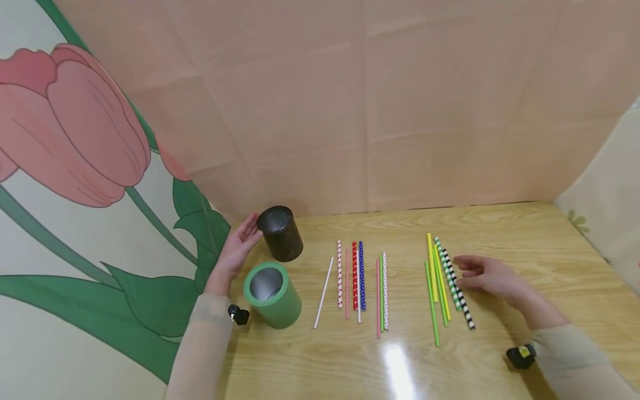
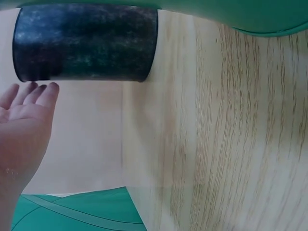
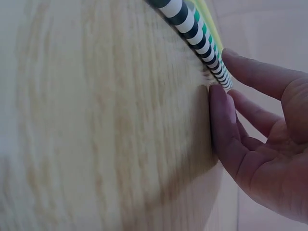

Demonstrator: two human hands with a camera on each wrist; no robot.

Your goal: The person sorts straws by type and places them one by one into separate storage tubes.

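Observation:
My left hand (image 1: 239, 251) is beside a black cylindrical cup (image 1: 281, 234), its fingers extended. In the left wrist view the fingertips are right at the wall of that cup (image 2: 86, 43); whether they touch it I cannot tell. Just below it stands a green cup (image 1: 280, 303). On the right, my right hand (image 1: 487, 276) hovers low by a black-and-white striped straw (image 1: 461, 294), fingers loosely bent and parted. The right wrist view has the thumb and fingers around the far end of this striped straw (image 3: 195, 36), without a visible grip.
Beside the striped straw lie a green-and-white striped straw (image 1: 448, 275), a yellow straw (image 1: 431, 266) and a thin green straw (image 1: 432, 305). Mid-table are several more, including a blue dotted straw (image 1: 362, 275) and a white straw (image 1: 324, 291). A draped cloth (image 1: 370, 122) backs the table.

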